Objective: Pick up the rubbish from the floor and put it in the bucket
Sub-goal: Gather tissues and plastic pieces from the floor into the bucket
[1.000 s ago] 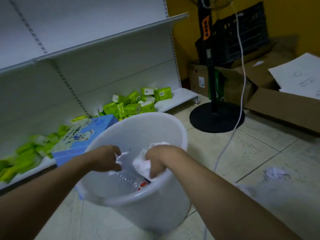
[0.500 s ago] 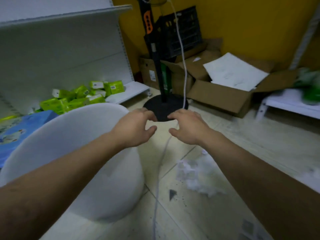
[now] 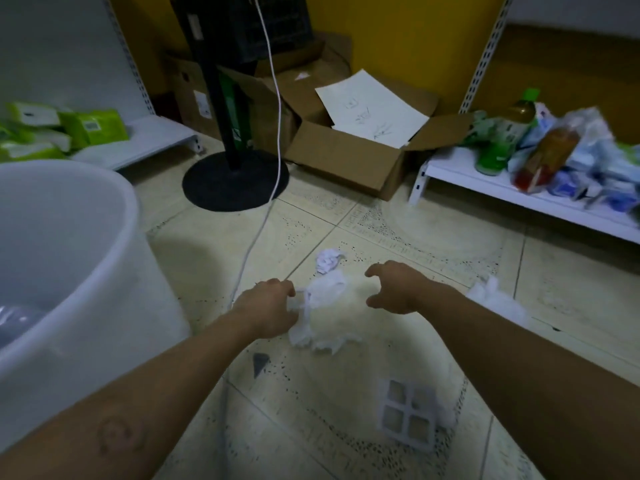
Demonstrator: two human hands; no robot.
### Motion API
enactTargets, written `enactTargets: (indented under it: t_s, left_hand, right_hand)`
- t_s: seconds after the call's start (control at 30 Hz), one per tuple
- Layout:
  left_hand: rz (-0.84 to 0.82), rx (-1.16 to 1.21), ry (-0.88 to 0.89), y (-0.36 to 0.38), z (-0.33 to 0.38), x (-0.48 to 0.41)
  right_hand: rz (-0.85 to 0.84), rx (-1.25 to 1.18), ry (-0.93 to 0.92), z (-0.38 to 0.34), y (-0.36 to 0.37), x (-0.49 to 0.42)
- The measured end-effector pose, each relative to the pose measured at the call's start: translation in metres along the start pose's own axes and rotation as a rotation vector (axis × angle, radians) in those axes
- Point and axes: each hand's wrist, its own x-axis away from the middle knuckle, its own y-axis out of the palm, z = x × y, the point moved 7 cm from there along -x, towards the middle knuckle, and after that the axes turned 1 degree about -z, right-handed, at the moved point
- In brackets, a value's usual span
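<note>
A heap of crumpled white tissue (image 3: 329, 306) lies on the tiled floor between my hands. My left hand (image 3: 268, 310) touches its left edge with fingers curled downward. My right hand (image 3: 394, 289) hovers open at the heap's right side, fingers spread. A small crumpled paper ball (image 3: 327, 260) sits just beyond the heap. Another white wad (image 3: 491, 296) lies to the right, partly behind my right forearm. A white four-cell plastic tray piece (image 3: 407, 415) lies nearer to me. The big white bucket (image 3: 104, 271) stands at the left, with clear plastic inside.
A black fan base (image 3: 235, 181) and its white cord (image 3: 256, 233) run along the floor behind the rubbish. Open cardboard boxes (image 3: 346, 157) stand at the back. Low white shelves carry green packs (image 3: 69, 129) on the left and bottles and bags (image 3: 540, 150) on the right.
Both hands came out of the bucket, swung right and dropped to the floor. They now flank the tissue heap, and the view has turned from the bucket to the floor.
</note>
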Motion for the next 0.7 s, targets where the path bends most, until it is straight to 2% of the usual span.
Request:
enactTargets:
  t_s: [0.27, 0.4, 0.5, 0.57, 0.7]
  left_hand:
    - [-0.056, 0.227, -0.099, 0.08, -0.05, -0.043]
    - [0.049, 0.277, -0.136, 0.095, -0.064, -0.066]
    - [0.106, 0.315, -0.093, 0.1, -0.066, -0.081]
    - [0.063, 0.265, -0.047, 0.107, -0.066, -0.09]
    - [-0.065, -0.007, 0.001, 0.128, -0.067, -0.091]
  right_hand:
    - [-0.112, -0.008, -0.027, -0.017, 0.059, -0.046]
    - [-0.093, -0.033, -0.045, -0.024, 0.079, -0.073]
    - [-0.056, -0.015, -0.041, -0.027, 0.091, -0.091]
    - [-0.05, 0.006, -0.044, -0.03, 0.099, -0.104]
    - [-0.078, 0.069, -0.085, -0.04, 0.111, -0.131]
